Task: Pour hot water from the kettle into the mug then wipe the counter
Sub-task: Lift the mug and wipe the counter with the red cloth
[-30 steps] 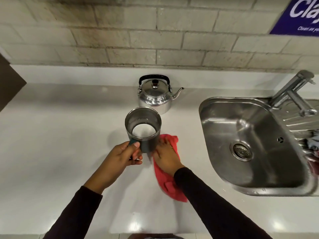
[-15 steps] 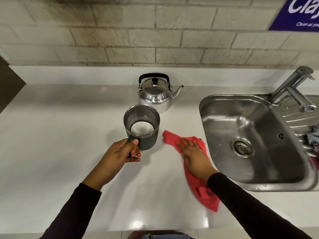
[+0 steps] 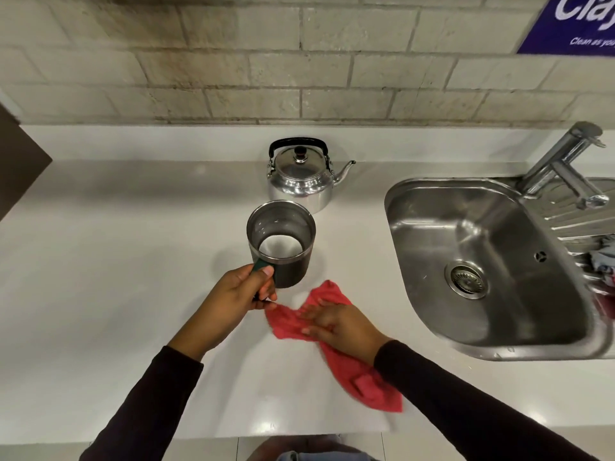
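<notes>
signage [image 3: 572, 23], blue, top right corner of view, cut off by the frame; lettering only partly legible. bundle of cloth [image 3: 604, 261] on the drainer at the far right, cropped and too blurred to identify. dark panel [image 3: 20, 168] at the left edge, mostly out of view.

mug [image 3: 281, 242]: dark body, steel interior, held above the worktop [image 3: 116, 277] near its middle; handle hidden inside the left hand [image 3: 238, 291], which is closed around it. contents: pale surface low inside, whether water or bare base cannot be told.

kettle [image 3: 301, 176]: polished metal, black handle, lid on, standing at the back edge of the worktop just behind the mug, spout toward the sink [image 3: 492, 261]. contents hidden by lid.

sink: steel, set into the right end of the worktop; basin holds only its drain fitting. tap [image 3: 562, 161] at its rear right corner.

cloth [image 3: 332, 341]: red, lying flat toward the front edge, partly covered by the right hand [image 3: 336, 324], fingers spread and pressed flat on it, not clenched.
</notes>
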A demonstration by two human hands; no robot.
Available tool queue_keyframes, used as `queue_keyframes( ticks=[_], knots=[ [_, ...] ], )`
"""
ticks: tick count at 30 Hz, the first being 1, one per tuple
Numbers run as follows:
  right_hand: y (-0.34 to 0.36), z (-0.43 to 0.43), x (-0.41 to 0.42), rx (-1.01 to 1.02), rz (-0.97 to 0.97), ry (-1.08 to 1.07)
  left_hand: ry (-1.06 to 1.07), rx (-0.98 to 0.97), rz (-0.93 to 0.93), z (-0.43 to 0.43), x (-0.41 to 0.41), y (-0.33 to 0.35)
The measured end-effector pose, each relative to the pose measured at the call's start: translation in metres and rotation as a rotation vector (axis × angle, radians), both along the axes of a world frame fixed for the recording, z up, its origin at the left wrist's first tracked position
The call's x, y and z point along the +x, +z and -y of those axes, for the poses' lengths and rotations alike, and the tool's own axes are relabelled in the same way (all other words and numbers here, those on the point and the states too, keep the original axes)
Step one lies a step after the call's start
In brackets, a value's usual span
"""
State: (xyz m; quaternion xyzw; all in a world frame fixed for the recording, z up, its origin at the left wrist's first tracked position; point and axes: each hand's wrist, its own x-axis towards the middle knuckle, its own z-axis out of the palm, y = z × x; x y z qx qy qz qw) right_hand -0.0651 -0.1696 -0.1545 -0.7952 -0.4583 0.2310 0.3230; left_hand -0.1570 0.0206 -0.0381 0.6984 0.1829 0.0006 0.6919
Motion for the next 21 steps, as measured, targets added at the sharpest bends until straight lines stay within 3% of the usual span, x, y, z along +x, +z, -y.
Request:
queue_keyframes(
  ticks=[2, 6, 9, 12, 21],
  knots=[
    [0.007, 0.029, -0.001, -0.012, -0.061, -0.188, -0.009, 0.005, -0.003, 0.001, 0.004, -0.004],
    [0.037, 0.061, 0.02, -0.24, 0.137, -0.423, -0.035, 0.009, -0.017, 0.004, 0.01, -0.015],
    [0.063, 0.087, 0.038, -0.443, -0.017, -0.499, -0.071, -0.002, -0.028, 0.012, 0.016, -0.026],
    [0.091, 0.117, 0.048, -0.563, -0.221, -0.388, -0.099, -0.009, -0.05, 0.024, 0.023, -0.036],
    [0.113, 0.149, 0.055, -0.018, -0.547, -0.626, -0.186, -0.057, -0.081, 0.06, 0.047, -0.058]
  ],
)
